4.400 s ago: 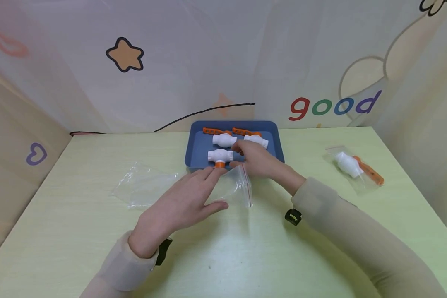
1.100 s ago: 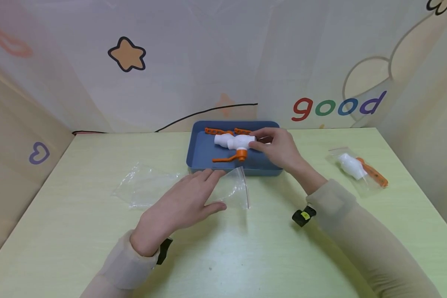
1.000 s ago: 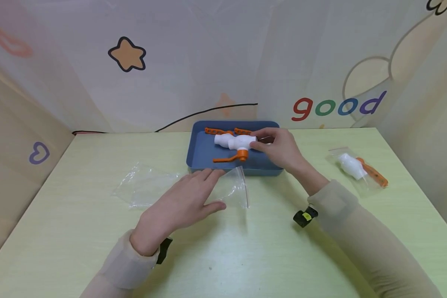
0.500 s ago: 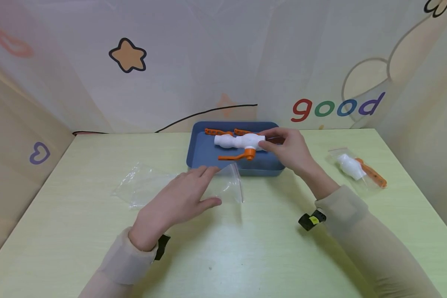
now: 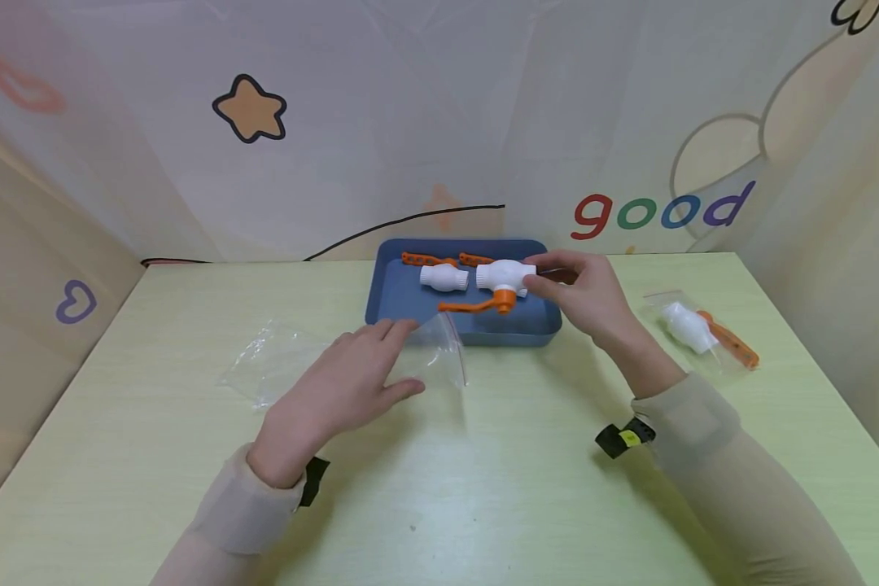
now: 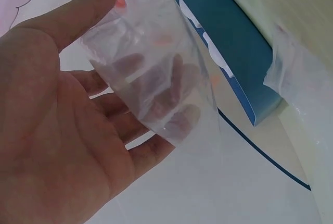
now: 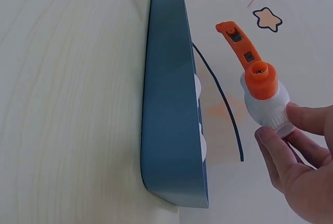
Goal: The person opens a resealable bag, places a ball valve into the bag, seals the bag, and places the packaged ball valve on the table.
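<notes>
My right hand (image 5: 589, 297) pinches one end of a white ball valve (image 5: 504, 277) with an orange lever, held above the tray. In the right wrist view the valve (image 7: 265, 107) shows its lever slanting up, with thumb and fingertips round its lower end. My left hand (image 5: 337, 382) holds a clear zip bag (image 5: 439, 350), its zip edge facing right. In the left wrist view the thumb lies over the near side of the bag (image 6: 156, 41), and the fingertips show through the plastic. Nothing but the bag shows in that hand.
Below the held valve stands a blue tray (image 5: 513, 335) with another valve (image 5: 443, 278) and orange levers (image 5: 428, 260) at its back; one valve is partly hidden. Flat on the table at left lies clear plastic (image 5: 278, 362). A bagged valve (image 5: 688, 325) lies at right.
My right hand reached into the tray, lifted the front valve out and has drifted rightward with it. My left hand and its bag have shifted slightly left and away from me.
</notes>
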Demonstrator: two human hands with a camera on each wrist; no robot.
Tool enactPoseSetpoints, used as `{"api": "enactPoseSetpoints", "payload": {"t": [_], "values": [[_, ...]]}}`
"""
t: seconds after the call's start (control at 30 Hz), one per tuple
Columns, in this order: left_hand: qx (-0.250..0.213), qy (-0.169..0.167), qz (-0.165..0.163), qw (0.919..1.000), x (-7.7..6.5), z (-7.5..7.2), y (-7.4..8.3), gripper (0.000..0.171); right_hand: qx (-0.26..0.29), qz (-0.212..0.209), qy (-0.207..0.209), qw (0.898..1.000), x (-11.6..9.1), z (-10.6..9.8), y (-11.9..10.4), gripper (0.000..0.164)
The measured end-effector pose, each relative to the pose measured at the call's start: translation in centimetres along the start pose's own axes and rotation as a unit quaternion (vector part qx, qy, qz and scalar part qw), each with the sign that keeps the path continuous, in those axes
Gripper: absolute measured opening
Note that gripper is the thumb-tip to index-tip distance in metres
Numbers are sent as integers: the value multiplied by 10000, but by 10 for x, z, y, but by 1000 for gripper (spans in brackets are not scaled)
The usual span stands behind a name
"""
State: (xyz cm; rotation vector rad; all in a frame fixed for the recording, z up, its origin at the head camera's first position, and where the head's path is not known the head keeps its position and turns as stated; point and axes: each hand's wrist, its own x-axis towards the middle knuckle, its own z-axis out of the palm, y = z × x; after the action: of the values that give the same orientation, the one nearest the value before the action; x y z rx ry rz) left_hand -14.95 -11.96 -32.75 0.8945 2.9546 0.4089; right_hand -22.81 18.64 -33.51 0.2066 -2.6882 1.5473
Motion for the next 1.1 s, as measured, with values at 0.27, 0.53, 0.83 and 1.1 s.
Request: {"api": "enactPoseSetpoints", "payload": {"t": [0.27,0.53,0.83,1.1], "values": [[116,-9,-254,9996,2,0,-2,73,247,-81,-73,9996,-6,-4,1,36],[183,-35,-434,9989,2,1,-5,73,397,-94,-20,9992,-11,-7,1,35],[193,-20,-409,9990,2,1,-6,74,395,-74,-117,9991,-17,-6,-1,35],[196,-40,-456,9988,3,2,-6,74,476,-118,-278,9984,-23,-5,-1,37]]}}
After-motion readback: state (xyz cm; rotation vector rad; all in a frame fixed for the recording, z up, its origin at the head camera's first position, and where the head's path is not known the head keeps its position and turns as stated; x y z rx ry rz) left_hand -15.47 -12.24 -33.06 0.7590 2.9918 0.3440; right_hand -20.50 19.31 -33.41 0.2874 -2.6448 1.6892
